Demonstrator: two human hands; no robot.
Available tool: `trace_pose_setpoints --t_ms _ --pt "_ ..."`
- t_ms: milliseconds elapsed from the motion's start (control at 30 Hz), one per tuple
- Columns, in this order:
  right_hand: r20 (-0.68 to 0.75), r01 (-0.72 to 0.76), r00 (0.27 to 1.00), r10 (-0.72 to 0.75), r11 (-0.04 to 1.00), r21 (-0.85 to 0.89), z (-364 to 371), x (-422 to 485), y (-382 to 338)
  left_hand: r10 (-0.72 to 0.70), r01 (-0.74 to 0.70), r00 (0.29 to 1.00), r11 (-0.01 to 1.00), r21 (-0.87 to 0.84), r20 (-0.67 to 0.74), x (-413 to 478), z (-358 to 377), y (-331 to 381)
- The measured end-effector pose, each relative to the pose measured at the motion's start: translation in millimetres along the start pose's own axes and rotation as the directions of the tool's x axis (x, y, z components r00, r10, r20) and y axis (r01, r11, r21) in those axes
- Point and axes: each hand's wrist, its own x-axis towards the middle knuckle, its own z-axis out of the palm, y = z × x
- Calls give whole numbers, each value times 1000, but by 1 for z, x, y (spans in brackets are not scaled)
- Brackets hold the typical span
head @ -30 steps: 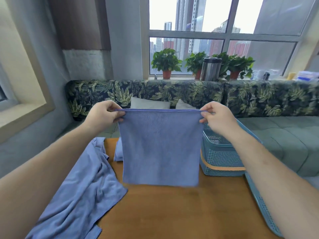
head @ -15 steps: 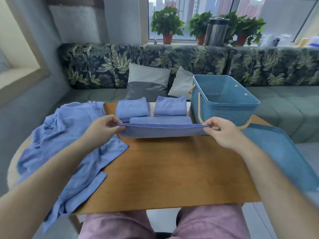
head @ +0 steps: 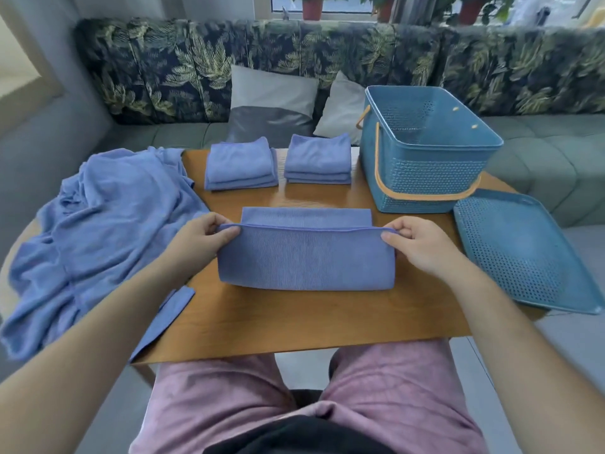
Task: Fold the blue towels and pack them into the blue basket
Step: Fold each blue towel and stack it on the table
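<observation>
Left hand [head: 203, 239] and right hand [head: 417, 245] each pinch top corner of blue towel [head: 306, 258], half-folded mid-table [head: 294, 316]. Two folded stacks [head: 240, 167] behind; basket [head: 425, 158] far right, lid [head: 523, 253] beside. Unfolded pile [head: 108, 224] left.

FREE: I read bare table [head: 294, 317] along the near edge, plus a strip between half-folded towel [head: 304, 262] and left folded stack [head: 240, 167], right folded stack [head: 317, 160] | OPEN: basket [head: 435, 180] mouth, from above | BLOCKED: left by loose towel pile [head: 108, 231], right by basket lid [head: 523, 253]
</observation>
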Motion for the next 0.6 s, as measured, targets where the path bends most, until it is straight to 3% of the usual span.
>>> trace_pose_setpoints --t_ms 300,600 --pt "-149 -76 987 66 996 -56 32 76 14 -44 58 989 993 100 -140 87 29 -13" --pt "-234 -125 970 61 956 -267 51 105 32 -33 84 969 976 199 -246 120 54 -33"
